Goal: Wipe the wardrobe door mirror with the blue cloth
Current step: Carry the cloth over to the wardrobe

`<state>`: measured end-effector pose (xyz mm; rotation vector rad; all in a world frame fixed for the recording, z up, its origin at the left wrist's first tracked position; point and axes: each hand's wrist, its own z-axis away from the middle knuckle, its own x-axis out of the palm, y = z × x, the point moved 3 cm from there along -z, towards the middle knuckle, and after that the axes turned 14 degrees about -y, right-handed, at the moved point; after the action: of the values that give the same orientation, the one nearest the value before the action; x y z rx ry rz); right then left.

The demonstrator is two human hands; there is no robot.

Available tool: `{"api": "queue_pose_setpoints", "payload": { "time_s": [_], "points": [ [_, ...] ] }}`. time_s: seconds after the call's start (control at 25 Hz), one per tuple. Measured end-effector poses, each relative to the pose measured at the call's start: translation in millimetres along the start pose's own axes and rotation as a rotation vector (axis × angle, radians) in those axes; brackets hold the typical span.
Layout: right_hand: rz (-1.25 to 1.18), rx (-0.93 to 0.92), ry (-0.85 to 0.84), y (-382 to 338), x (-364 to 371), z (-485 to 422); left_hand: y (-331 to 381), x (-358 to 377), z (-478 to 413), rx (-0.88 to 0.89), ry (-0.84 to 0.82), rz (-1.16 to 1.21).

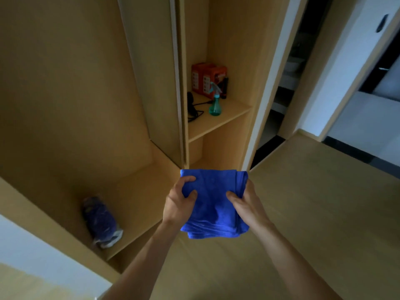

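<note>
A folded blue cloth (214, 204) is held up in front of me over the wooden floor, just before the open wardrobe. My left hand (179, 201) grips its left edge with the thumb and fingers curled over the fabric. Its right side is pinched by my right hand (245, 202), thumb on top. The open wardrobe door (155, 79) stands edge-on ahead of the cloth; its glossy face shows wood tones, and I cannot tell clearly whether that face is the mirror. Neither hand touches the door.
On the wardrobe shelf (229, 120) stand a teal spray bottle (215, 105), red boxes (207, 80) and a black corded appliance (192, 105). A purple bag (99, 217) lies in the left compartment. A dark doorway (281, 100) opens at the right.
</note>
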<state>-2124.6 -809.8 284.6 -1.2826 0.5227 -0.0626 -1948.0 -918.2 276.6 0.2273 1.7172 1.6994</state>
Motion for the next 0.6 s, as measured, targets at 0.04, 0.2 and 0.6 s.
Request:
{"api": "queue_pose_setpoints", "payload": {
  "time_s": [0.04,0.2,0.6],
  "points": [
    [-0.004,-0.007,-0.028,-2,6,-15,-2,-8,-8,-0.016,0.025,0.012],
    [-0.002,-0.025,-0.096,-13,24,-75,-11,-34,-48,-0.043,0.103,0.049],
    [0.165,-0.019,-0.238,-60,38,-191,1,-93,-148,0.023,0.213,0.068]
  ]
}}
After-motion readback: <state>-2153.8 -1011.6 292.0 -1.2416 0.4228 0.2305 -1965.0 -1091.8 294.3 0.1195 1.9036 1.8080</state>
